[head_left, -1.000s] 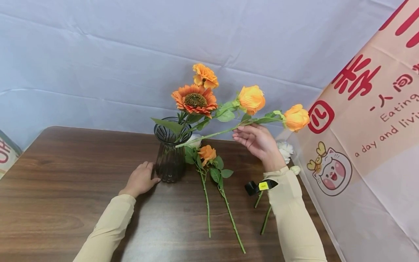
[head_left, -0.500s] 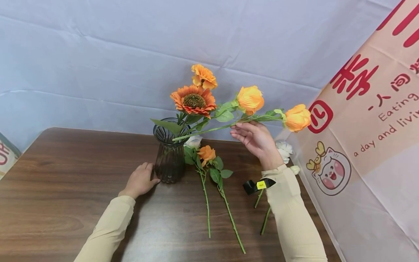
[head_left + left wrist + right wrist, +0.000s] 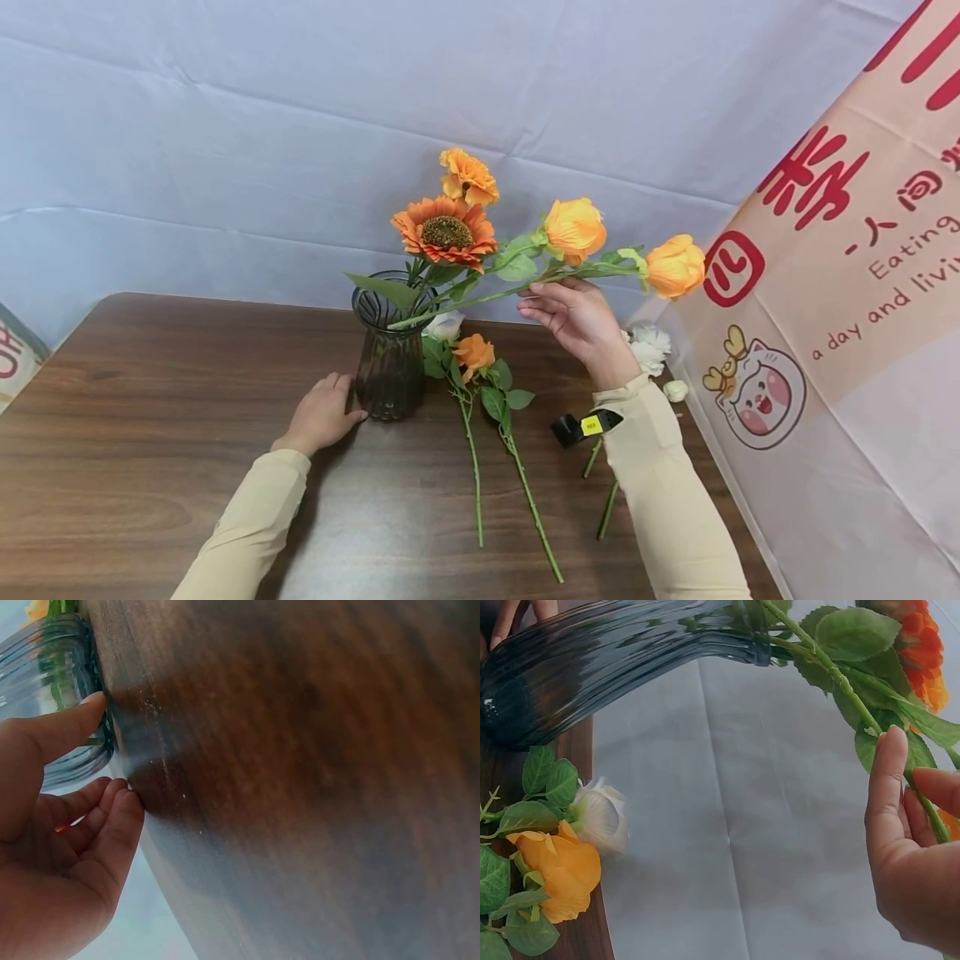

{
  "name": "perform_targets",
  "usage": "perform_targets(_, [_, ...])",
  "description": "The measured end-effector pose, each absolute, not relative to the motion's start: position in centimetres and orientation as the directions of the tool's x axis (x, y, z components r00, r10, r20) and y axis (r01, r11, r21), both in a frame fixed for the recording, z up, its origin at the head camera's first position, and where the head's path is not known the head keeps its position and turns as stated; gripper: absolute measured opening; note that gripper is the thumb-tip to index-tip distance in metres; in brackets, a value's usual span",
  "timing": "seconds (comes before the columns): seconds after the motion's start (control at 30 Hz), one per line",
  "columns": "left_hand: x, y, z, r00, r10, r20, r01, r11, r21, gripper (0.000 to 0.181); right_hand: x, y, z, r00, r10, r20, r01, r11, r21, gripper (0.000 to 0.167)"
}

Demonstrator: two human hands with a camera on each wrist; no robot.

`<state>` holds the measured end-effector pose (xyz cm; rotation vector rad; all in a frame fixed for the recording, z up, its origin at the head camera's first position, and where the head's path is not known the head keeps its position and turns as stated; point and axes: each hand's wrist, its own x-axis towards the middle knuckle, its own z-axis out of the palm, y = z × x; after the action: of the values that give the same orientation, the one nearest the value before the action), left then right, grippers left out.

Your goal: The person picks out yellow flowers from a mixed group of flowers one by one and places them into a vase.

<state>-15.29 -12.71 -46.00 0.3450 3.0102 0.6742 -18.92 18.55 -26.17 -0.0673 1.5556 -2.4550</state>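
We record: right hand (image 3: 579,327), thumb and fingers pinching stem of yellow-orange rose (image 3: 675,267), cut end at rim of glass vase (image 3: 390,371). Vase upright on wooden table (image 3: 187,417), bearing orange sunflower (image 3: 446,232). Left hand (image 3: 321,414): fingers relaxed, thumb touching vase base. Lying right of vase, we count orange rose (image 3: 475,353), white flower (image 3: 444,326).

Table (image 3: 135,433) passable leftward; stems (image 3: 843,681) perhaps crowd vase (image 3: 388,375).

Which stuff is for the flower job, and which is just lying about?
In the job:
pinched rose, in the grip of the right hand
glass vase, left hand beside it
in the vase: sunflower, ruffled flower, second rose

Lying about, maybe for later:
loose orange rose
white flowers
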Motion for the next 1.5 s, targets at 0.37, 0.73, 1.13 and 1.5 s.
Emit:
perform_targets(0.37, [-15.1,-12.7,-46.0,-0.971,0.233,0.056,0.235,0.882,0.409,0.058,-18.9,17.8,-26.3,-0.973,-0.224,-0.05,0.134,-0.376,-0.917,0.007])
perform_targets(0.73, [-15.3,-12.7,-46.0,-0.969,0.239,0.068,0.246,0.884,0.398,0.058,-18.9,17.3,-26.1,-0.973,-0.229,-0.012,0.091,-0.339,-0.936,0.023])
perform_targets(1.13, [-15.2,-12.6,-45.8,-0.97,0.239,0.048,0.238,0.886,0.397,0.059,-19.3,16.6,-25.9,-0.974,-0.225,0.02,0.051,-0.304,-0.951,0.023])
perform_targets(1.5, [-15.1,-12.5,-46.0,-0.97,0.237,0.051,0.237,0.886,0.399,0.06,-19.4,16.2,-25.3,-0.974,-0.222,0.036,0.023,-0.257,-0.966,0.015])
